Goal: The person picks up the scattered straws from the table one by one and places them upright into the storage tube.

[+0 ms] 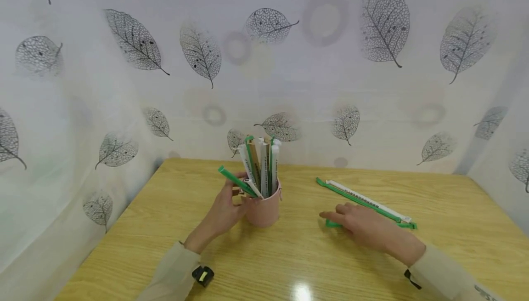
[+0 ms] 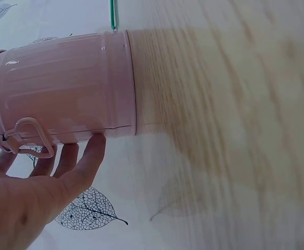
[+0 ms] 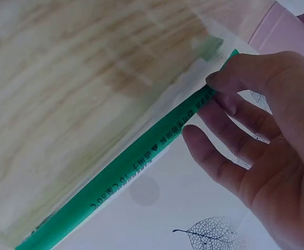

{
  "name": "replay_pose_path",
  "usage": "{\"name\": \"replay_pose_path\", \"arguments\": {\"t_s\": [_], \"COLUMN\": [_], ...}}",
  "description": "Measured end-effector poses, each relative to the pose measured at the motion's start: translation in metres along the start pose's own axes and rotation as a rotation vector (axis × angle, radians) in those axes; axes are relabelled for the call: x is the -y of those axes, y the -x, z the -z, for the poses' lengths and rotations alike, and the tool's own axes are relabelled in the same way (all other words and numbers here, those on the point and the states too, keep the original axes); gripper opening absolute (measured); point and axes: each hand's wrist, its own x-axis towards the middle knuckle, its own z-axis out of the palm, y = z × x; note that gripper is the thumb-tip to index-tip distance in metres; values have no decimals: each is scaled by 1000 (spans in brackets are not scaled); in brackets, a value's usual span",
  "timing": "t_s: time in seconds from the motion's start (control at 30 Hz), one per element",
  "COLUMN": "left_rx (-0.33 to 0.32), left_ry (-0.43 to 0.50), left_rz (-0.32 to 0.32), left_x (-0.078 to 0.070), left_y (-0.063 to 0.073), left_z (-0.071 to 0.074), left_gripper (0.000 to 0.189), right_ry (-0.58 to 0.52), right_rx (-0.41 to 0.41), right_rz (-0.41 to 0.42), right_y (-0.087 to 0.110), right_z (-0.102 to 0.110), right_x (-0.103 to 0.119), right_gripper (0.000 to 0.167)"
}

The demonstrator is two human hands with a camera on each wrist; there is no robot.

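Observation:
A pink pail (image 1: 264,211) stands upright on the table, holding several wrapped drinking straws (image 1: 264,165) in white, green and brown. My left hand (image 1: 223,209) grips the pail's left side; in the left wrist view its fingertips lie against the wall, below a small wire handle (image 2: 34,136). One green straw (image 1: 233,178) leans out over that hand. To the pail's right, my right hand (image 1: 369,227) pinches a green wrapped straw (image 3: 136,156) with dark print, low over the table. From the head, that hand hides most of this straw.
Just beyond the right hand, a white wrapped straw (image 1: 364,199) and a green one (image 1: 350,195) lie side by side on the wooden table (image 1: 173,227). Leaf-patterned cloth (image 1: 297,85) rises behind the table's back edge.

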Motion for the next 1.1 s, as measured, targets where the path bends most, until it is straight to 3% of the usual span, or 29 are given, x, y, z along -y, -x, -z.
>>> {"name": "replay_pose_path", "arguments": {"t_s": [0.23, 0.33, 0.57, 0.7, 0.73, 0.9, 1.1], "left_rx": [10, 12, 15, 20, 22, 29, 19], "left_ry": [1, 2, 12, 19, 20, 25, 24], "left_rz": [1, 2, 27, 41, 44, 71, 53], "left_x": [-1, -1, -4, -4, -4, -4, -4], "left_y": [1, 1, 0, 0, 0, 0, 0], "left_z": [1, 1, 2, 3, 4, 4, 2], "left_gripper": [66, 66, 67, 68, 69, 69, 68], "right_ry": [-52, -51, -85, -161, -178, -287, -359], "right_rx": [-33, -120, -436, -541, -561, -650, -788], "right_rz": [-16, 21, 152, 191, 194, 164, 90], "right_y": [3, 2, -8, -16, -18, -29, -43], "right_z": [8, 14, 27, 40, 44, 60, 72], "right_x": [-5, -9, -20, -26, -27, -28, -24], "right_gripper": [61, 57, 63, 34, 30, 47, 33]}}
